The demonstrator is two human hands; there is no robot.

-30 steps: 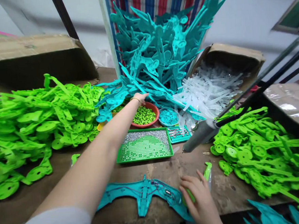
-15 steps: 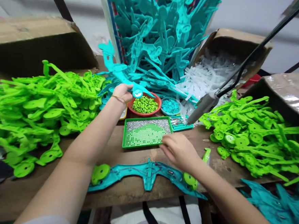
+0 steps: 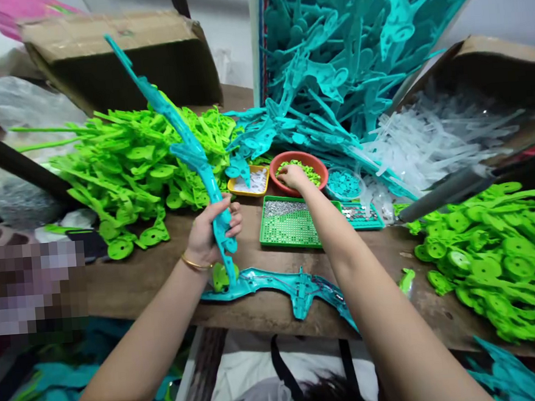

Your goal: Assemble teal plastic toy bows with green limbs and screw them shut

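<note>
My left hand (image 3: pixel 210 232) is wrapped round the lower part of a long curved teal plastic part (image 3: pixel 190 148), raised at a slant over the table. My right hand (image 3: pixel 293 177) reaches into a red bowl (image 3: pixel 323 175) of small green pieces (image 3: pixel 309 172); its fingers are bent down among them, and the fingertips are hidden. Along the front edge lies another teal bow-shaped part (image 3: pixel 273 279) with thin wires on it. A green round piece (image 3: pixel 220 277) sits at its left end, partly behind the held part. My right forearm covers its right end.
A green perforated tray (image 3: pixel 287 226) with small metal bits lies before the bowl, beside a teal tray (image 3: pixel 364 216). A yellow tray (image 3: pixel 248 192) holds white pieces. Green parts heap up left (image 3: pixel 141 160) and right (image 3: pixel 491 258). A lamp arm (image 3: pixel 450 191) crosses the right side.
My left hand has come back toward me, and the teal part in it now stands up at a slant. My right hand has moved from the green tray into the red bowl. The view has shifted left.
</note>
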